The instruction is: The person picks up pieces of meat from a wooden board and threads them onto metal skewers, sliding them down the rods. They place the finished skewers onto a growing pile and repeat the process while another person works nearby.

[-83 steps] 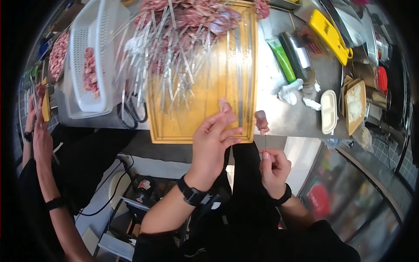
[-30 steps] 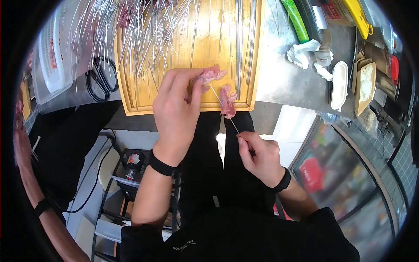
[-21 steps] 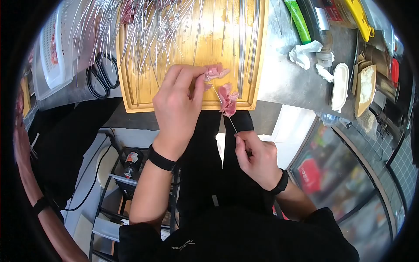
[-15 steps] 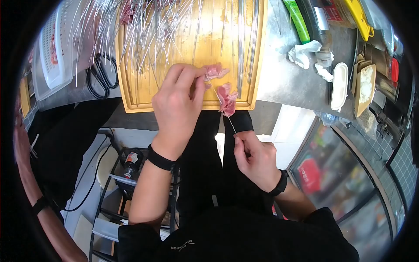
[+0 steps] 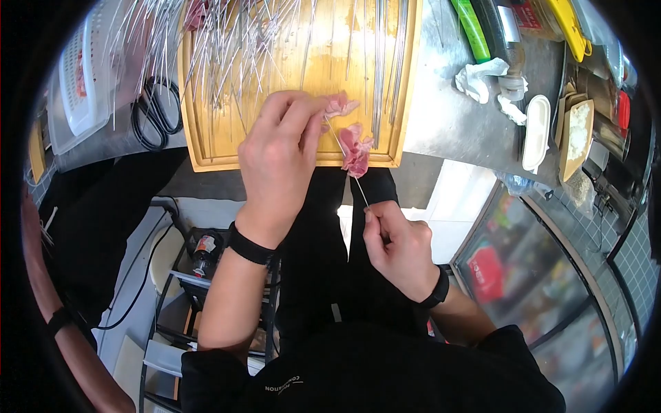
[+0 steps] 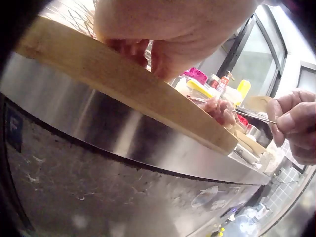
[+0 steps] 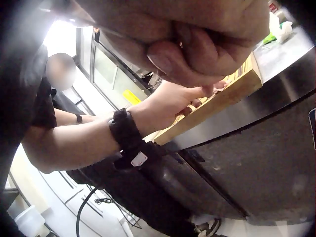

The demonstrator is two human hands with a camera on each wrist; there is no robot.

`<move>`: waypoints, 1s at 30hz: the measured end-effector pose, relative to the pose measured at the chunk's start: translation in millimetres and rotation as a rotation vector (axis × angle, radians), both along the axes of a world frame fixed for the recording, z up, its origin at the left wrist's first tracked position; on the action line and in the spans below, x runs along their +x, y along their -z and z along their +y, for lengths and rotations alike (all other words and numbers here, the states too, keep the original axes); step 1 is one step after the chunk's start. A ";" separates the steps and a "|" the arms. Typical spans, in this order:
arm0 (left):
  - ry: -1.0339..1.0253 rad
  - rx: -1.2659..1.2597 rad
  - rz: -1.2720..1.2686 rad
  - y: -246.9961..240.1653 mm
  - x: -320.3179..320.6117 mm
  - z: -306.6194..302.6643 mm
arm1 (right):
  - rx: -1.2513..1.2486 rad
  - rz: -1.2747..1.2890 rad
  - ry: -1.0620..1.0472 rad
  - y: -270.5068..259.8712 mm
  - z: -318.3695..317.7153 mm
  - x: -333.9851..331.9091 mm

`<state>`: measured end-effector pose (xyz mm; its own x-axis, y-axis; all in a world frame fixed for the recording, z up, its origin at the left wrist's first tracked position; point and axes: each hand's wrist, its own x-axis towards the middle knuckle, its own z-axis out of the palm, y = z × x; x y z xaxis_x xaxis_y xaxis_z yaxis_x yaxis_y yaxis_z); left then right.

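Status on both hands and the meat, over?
Right hand pinching skewer, one meat piece threaded. Left hand pinching second piece at skewer's far end; whether pierced, cannot tell. No obstruction visible between hands.

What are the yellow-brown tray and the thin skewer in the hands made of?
The tray looks like wood, perhaps bamboo, slightly glossy: warm yellow-brown, with light glinting off it. The skewer seems bare, smooth metal, likely steel: thin, straight, silvery-grey.

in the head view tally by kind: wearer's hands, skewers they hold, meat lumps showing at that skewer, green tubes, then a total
Hands: 2 (left hand, right hand)
Skewer: 1
Meat: 2 (lower lump, upper lump)
Green tube: 1
Total: 6
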<state>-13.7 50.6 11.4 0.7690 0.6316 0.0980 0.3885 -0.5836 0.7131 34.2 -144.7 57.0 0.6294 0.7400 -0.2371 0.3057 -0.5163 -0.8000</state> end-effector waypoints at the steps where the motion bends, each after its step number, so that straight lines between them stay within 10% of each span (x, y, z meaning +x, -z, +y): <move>1: 0.001 0.014 0.005 -0.4 -0.1 -0.3 | -0.045 0.013 -0.032 -3.9 0.1 1.2; 30: -0.105 -0.223 -0.098 -19.8 -6.9 -3.0 | 0.112 0.028 0.059 25.4 34.0 6.4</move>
